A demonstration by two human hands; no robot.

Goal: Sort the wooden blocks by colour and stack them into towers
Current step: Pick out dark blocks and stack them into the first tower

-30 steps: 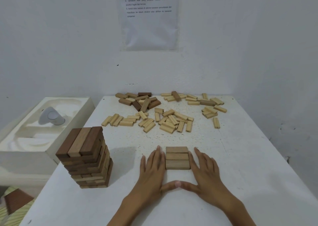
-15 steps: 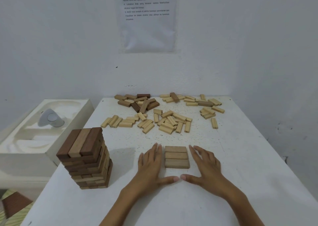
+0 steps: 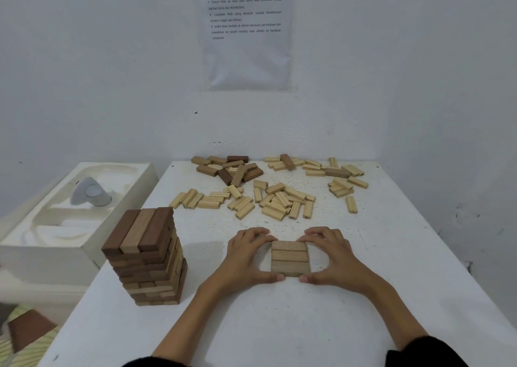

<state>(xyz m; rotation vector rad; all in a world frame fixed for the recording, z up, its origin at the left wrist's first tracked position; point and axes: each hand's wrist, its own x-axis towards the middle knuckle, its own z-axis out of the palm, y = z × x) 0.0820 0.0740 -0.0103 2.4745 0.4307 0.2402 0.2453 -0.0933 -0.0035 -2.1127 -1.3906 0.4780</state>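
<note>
A flat row of three mid-brown blocks (image 3: 289,259) lies side by side on the white table (image 3: 377,296), near the front middle. My left hand (image 3: 246,257) holds its left part, fingers curled over the far edge and thumb against the near edge. My right hand (image 3: 333,256) mirrors this on the right part. A tall tower of dark and mid-brown blocks (image 3: 145,257) stands to the left. Loose light blocks (image 3: 279,200) lie scattered behind the row. A pile of loose brown blocks (image 3: 232,169) sits at the back.
A white moulded box (image 3: 70,227) with a grey-white object in it stands left of the table. More light blocks (image 3: 344,185) lie at the back right. Walls close in behind and to the right. A printed sheet (image 3: 246,31) hangs on the back wall.
Both hands lay flat beside the three-block row, thumbs touching in front. Now the fingers curl over its far edge and the thumbs press its near edge.
</note>
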